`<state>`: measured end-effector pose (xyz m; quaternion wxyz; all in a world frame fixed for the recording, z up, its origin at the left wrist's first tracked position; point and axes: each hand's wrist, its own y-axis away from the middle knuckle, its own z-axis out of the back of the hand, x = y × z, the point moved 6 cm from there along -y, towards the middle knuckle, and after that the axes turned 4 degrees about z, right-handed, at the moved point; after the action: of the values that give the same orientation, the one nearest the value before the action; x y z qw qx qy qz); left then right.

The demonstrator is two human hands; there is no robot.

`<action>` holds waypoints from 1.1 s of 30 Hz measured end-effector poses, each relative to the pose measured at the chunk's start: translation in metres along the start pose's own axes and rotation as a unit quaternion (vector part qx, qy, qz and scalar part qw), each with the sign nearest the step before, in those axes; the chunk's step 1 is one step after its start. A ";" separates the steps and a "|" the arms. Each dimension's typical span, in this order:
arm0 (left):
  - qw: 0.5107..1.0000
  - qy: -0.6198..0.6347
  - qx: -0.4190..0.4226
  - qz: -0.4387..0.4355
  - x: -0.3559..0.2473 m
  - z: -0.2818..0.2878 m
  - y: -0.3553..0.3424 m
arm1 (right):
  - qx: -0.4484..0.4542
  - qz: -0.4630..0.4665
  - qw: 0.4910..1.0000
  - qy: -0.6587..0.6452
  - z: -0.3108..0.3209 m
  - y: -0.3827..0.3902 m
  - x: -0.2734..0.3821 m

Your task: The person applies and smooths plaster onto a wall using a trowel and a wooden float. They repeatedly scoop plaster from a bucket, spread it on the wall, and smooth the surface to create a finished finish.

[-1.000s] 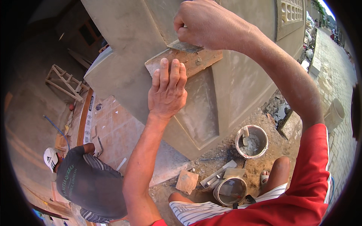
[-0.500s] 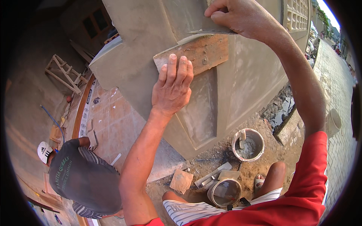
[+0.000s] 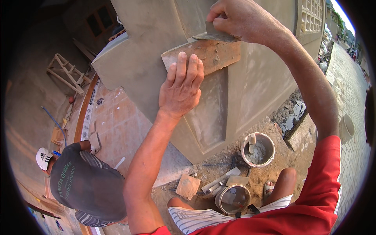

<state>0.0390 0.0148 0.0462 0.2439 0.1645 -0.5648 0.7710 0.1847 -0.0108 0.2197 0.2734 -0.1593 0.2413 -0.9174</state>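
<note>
Head: grey mortar [image 3: 257, 157], tool [image 3: 252, 144] in bucket [image 3: 271, 156]

The person wears a red shirt [image 3: 274, 224], white-edged at the right sleeve [image 3: 326, 168], dark-striped white shorts [image 3: 197, 220] and a pale sandal [image 3: 268, 187]; left hand [image 3: 181, 89] and right hand [image 3: 243, 20] are bare.
</note>
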 end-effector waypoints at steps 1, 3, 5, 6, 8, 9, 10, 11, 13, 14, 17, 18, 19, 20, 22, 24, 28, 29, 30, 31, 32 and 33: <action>1.000 0.002 -0.003 0.000 0.000 0.000 0.000 | -0.001 0.009 1.000 0.008 0.000 0.000 0.001; 1.000 0.003 0.005 0.000 0.002 0.001 0.001 | 0.042 -0.022 0.999 0.011 0.004 0.004 0.004; 1.000 0.001 0.006 -0.001 0.001 0.001 0.001 | 0.051 -0.060 0.997 0.013 0.012 0.011 0.008; 1.000 -0.002 0.003 -0.002 0.000 0.000 0.000 | 0.038 -0.081 0.996 0.014 0.017 0.015 0.009; 1.000 -0.006 0.000 -0.003 0.000 0.000 0.000 | 0.028 -0.105 0.994 0.012 0.021 0.018 0.000; 1.000 -0.006 0.001 -0.003 0.001 0.000 0.000 | 0.009 -0.098 0.995 0.002 0.020 0.016 0.001; 1.000 -0.007 0.001 -0.003 0.001 0.000 0.000 | -0.009 -0.090 0.996 -0.007 0.019 0.014 0.002; 1.000 -0.005 0.000 -0.003 0.000 0.000 0.000 | -0.028 -0.085 0.996 -0.016 0.018 0.013 0.001; 1.000 0.000 -0.003 -0.003 -0.002 -0.001 -0.002 | -0.039 -0.007 0.999 -0.009 0.014 0.010 0.001; 1.000 -0.003 0.001 -0.003 -0.001 -0.001 -0.001 | -0.044 0.035 0.998 -0.009 0.012 0.008 0.005; 1.000 -0.007 0.006 -0.004 0.001 0.000 0.001 | -0.019 0.005 1.000 0.014 0.006 0.000 0.011; 1.000 -0.006 0.006 -0.005 0.001 -0.001 0.001 | -0.022 0.007 1.000 0.007 0.006 -0.001 0.013; 1.000 -0.005 0.005 -0.005 0.001 -0.001 0.000 | -0.024 0.009 1.000 0.001 0.006 -0.001 0.014; 1.000 -0.006 0.004 -0.005 0.000 -0.001 0.000 | -0.027 0.010 1.000 -0.006 0.006 0.000 0.015; 1.000 -0.007 0.002 -0.005 0.000 -0.001 -0.001 | -0.006 -0.031 0.999 -0.008 0.006 0.002 0.018; 1.000 -0.008 0.006 -0.004 0.000 -0.001 0.000 | 0.019 -0.104 0.994 0.001 0.004 0.003 0.026; 1.000 -0.011 0.009 -0.002 0.001 -0.001 0.001 | 0.042 -0.077 0.996 0.000 0.001 0.006 0.028; 1.000 -0.009 0.008 -0.003 0.001 -0.001 0.000 | 0.041 -0.049 0.998 0.002 0.000 0.006 0.026; 1.000 -0.008 0.007 -0.003 0.000 -0.002 0.000 | 0.040 -0.020 0.999 0.005 -0.002 0.006 0.024; 1.000 -0.006 0.006 -0.004 -0.001 -0.002 -0.001 | 0.041 -0.028 0.999 0.020 -0.006 0.003 0.022; 1.000 -0.006 0.007 -0.003 -0.001 -0.002 -0.001 | 0.042 -0.035 0.998 0.035 -0.008 0.001 0.021; 1.000 -0.007 0.008 -0.003 0.000 -0.002 -0.001 | 0.039 -0.030 0.998 0.029 -0.009 0.001 0.020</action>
<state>0.0398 0.0166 0.0462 0.2408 0.1731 -0.5596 0.7739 0.1647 -0.0198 0.2149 0.2445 -0.1289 0.2088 -0.9381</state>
